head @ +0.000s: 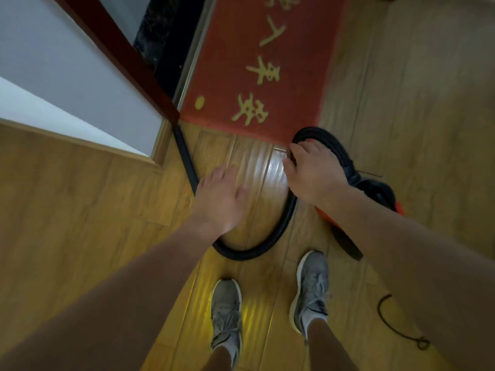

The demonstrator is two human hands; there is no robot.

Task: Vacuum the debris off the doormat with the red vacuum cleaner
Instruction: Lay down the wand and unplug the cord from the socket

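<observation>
1. Glossy wood-plank floor [80, 196] in a doorway. A dark red door frame [120, 57] and a white wall are on my left.
2. One red doormat [302, 76] lies ahead, its left edge along the threshold strip and its near edge facing me. It has a column of yellow characters and one yellow dot. The picture is too blurred to make out debris.
3. One red vacuum cleaner [380, 194] sits just off the mat's near right corner, partly hidden behind my right forearm.
4. One black hose [257, 250] loops across the floor in front of my two grey shoes [226, 309]. One black wand [186, 159] lies angled toward the door frame.
5. My right hand [313, 172] is clenched round the hose at the mat's near edge.
6. My left hand [222, 199] is released, fingers straight and palm down, beside the wand. I can't tell if it touches.
7. One thin cord [393, 325] lies on the floor at my right.
8. There is open plank floor right of the mat and on my near left.
</observation>
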